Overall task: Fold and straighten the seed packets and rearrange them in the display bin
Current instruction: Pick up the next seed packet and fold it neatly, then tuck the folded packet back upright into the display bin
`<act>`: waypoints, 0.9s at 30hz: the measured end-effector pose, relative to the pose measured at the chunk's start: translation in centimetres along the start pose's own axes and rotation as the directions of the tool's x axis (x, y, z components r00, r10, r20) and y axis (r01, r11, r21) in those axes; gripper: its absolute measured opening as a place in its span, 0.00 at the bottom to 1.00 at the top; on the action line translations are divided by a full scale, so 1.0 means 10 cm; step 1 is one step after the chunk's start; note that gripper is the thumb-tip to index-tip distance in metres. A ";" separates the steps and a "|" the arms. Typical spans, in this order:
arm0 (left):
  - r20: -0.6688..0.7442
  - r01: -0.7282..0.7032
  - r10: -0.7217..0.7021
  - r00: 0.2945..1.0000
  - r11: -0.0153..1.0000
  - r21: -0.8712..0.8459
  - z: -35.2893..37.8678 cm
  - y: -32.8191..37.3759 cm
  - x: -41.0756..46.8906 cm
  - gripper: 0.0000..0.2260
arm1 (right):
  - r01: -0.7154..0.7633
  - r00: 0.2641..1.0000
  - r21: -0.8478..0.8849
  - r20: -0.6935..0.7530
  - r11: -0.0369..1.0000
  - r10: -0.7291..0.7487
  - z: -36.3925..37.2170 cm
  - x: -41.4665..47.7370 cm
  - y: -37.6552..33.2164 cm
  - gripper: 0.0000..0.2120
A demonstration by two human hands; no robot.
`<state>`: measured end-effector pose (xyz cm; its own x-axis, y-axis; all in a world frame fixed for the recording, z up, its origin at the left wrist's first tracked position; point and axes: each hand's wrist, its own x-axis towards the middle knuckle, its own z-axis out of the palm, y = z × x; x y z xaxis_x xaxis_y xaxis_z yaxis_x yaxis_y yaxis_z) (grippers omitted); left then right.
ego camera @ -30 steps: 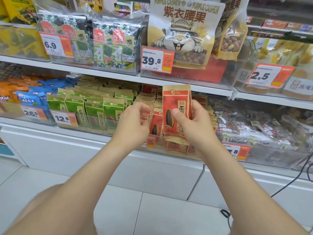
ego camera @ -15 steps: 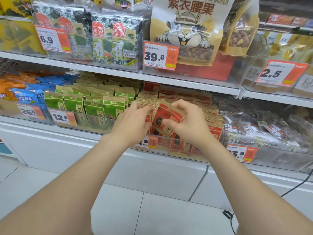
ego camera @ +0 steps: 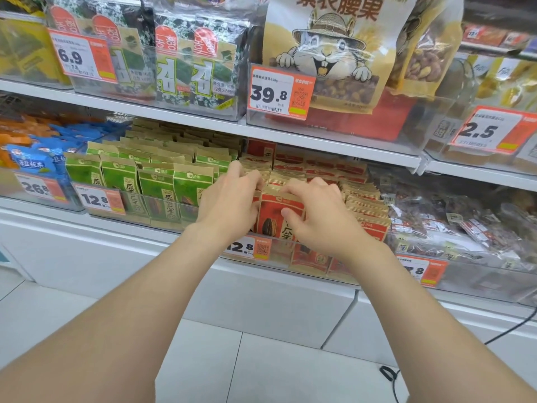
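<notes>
A red seed packet with a sunflower seed picture stands upright at the front of the clear display bin, among several rows of red-and-tan packets. My right hand holds this packet by its top edge, thumb on the front face and fingers curled over the tan top. My left hand is just left of it, its fingers curled into the packet tops behind the front one. The packet's right part is hidden by my right hand.
A bin of green seed packets sits to the left, blue snack bags further left, and clear-wrapped nut packs to the right. Orange price tags hang on the bin fronts. A shelf edge overhangs the bins.
The red packet, held up above the bin a second ago, has been tilted and lowered into the front row. Both hands have come down with it.
</notes>
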<state>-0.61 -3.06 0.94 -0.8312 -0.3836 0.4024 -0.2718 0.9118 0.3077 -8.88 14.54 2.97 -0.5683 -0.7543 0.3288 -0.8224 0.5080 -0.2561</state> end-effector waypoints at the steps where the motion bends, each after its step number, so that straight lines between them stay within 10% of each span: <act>1: -0.004 -0.002 0.002 1.000 1.000 -0.010 0.01 0.00 0.00 0.14 | 0.010 1.000 -0.041 -0.028 0.999 -0.011 0.02 0.01 -0.01 0.14; 7: -0.003 -0.013 0.013 1.000 0.995 -0.098 0.01 -0.01 0.00 0.14 | 0.017 0.991 -0.195 0.131 0.981 0.009 0.11 0.00 -0.01 0.08; 13: 0.005 -0.062 0.065 0.998 0.972 -0.226 -0.09 -0.02 -0.04 0.17 | -0.207 0.945 0.059 -0.246 0.977 0.215 0.08 0.07 0.02 0.15; 27: 0.124 -0.160 0.174 0.977 0.980 -0.118 -0.05 -0.05 -0.12 0.11 | -0.371 0.927 -0.054 -0.073 0.927 0.367 0.19 0.33 -0.05 0.18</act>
<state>0.76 -3.09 0.75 -0.9196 -0.1974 0.3396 -0.0763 0.9379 0.3385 -10.31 11.01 2.46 -0.8306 -0.4830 0.2771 -0.5531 0.7733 -0.3100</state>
